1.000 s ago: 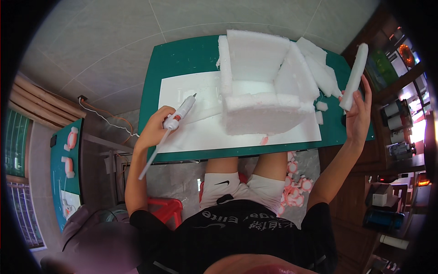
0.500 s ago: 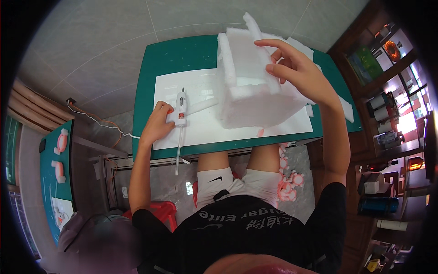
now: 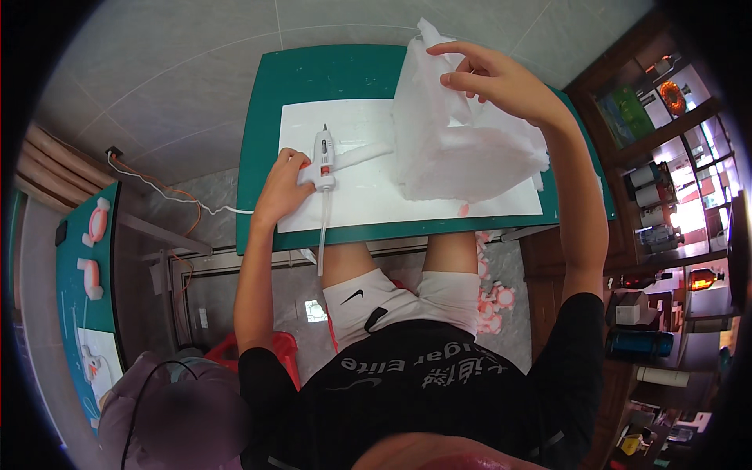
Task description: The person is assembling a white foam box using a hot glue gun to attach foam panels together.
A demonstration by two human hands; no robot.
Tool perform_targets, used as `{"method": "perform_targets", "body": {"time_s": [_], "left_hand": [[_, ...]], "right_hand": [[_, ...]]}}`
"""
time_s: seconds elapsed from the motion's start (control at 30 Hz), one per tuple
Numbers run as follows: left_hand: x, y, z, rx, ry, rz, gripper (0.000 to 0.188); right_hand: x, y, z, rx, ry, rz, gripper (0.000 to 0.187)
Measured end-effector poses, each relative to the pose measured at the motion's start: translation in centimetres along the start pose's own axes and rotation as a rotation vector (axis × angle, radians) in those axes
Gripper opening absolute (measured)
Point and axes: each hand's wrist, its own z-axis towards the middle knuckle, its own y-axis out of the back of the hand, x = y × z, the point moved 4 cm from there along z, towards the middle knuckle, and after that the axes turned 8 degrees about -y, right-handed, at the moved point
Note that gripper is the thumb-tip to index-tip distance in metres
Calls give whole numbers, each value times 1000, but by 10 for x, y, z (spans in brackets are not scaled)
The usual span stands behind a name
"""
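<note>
A white glue gun [image 3: 324,160] with a clear glue stick trailing from its rear lies on the white sheet [image 3: 364,207]. My left hand [image 3: 286,188] is closed round its handle. Right of it stands a box-like shape of soft white foam [image 3: 474,168], its sides uneven and fuzzy. Across its top runs a long white foam strip [image 3: 457,102], slanting beyond the far edge. My right hand [image 3: 501,82] grips this strip loosely, index finger and thumb laid on it, the other fingers curled. Another white strip [image 3: 364,153] lies between glue gun and box.
Everything rests on a green table [image 3: 313,74]. A white cable [image 3: 176,200] runs from the wall socket to the table's left edge. At left a second green table [image 3: 70,258] holds pink-and-white pieces, with a person [image 3: 168,407] beside it. Dark shelves [image 3: 658,204] line the right.
The foam box has turned and tilted, showing more of its left side. My right hand has shifted with the strip. My left hand stays on the glue gun. The view has moved slightly.
</note>
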Motion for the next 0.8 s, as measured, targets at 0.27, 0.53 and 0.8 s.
{"method": "perform_targets", "body": {"time_s": [0.27,0.53,0.8], "left_hand": [[-2,1,-4,-20,8,-26,40],[-3,-1,-4,-42,-7,-33,41],[-2,1,-7,24,9,32,46]], "right_hand": [[9,-9,13,-5,-82,-279,59],[6,-11,16,-7,-83,-351,59],[8,-15,15,26,-77,-380,54]]}}
